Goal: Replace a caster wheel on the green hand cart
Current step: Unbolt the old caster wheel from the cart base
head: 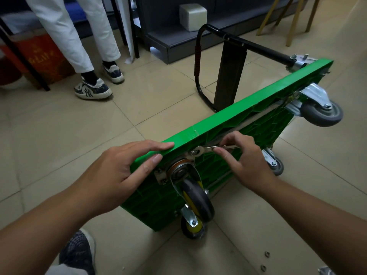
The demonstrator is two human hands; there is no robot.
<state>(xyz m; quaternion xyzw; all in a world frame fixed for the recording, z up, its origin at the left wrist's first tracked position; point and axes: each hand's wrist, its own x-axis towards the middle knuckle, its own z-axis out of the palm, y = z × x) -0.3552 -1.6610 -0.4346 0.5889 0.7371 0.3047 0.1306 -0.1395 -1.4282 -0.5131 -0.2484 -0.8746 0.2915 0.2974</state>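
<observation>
The left hand [119, 171] lies flat, fingers straight, on the top edge of the green cart [228, 120], which stands tipped on its side on the floor [79, 126]. Just right of it the caster wheel [198, 199] juts from the underside, and the right hand [248, 161] pinches a wrench [208, 148] set on a bolt above the wheel

Beige tiled floor [59, 124], dark shelving [178, 40] behind.
</observation>
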